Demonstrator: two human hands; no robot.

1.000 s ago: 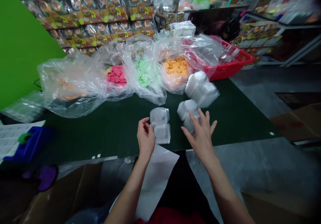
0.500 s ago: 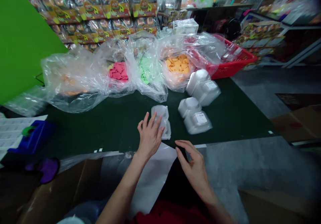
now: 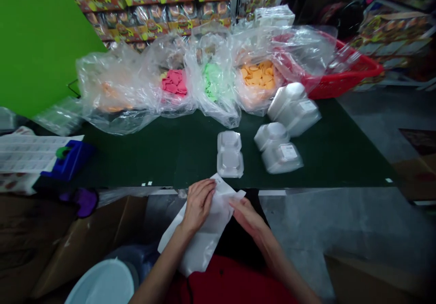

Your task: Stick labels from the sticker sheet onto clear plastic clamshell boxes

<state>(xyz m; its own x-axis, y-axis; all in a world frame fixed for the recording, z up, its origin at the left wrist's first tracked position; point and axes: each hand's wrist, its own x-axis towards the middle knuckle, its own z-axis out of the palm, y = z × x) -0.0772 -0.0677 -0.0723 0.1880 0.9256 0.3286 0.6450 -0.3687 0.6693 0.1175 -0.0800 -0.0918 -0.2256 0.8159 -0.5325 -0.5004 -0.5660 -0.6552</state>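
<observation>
A white sheet (image 3: 213,222), of paper or thin plastic, lies over my lap below the table edge. My left hand (image 3: 199,202) is closed on its upper left edge. At the upper right corner, my right hand (image 3: 243,211) pinches the sheet between thumb and fingers. Just beyond my hands a clear two-part plastic clamshell box (image 3: 230,154) rests on the green table, touched by neither hand. To its right stand stacked clamshell boxes (image 3: 281,154) with a white label on top, and another stack (image 3: 296,109) behind them.
Clear bags hold pink pieces (image 3: 174,82), green pieces (image 3: 213,79) and orange pieces (image 3: 259,75) along the back of the table (image 3: 153,159). A red basket (image 3: 344,79) stands at the back right. A blue tape dispenser (image 3: 70,159) and label sheets (image 3: 27,152) are at the left.
My left hand has left the clamshell box and moved down to the white sheet. My right hand has closed on the sheet's corner. The view has shifted, so the table appears further right.
</observation>
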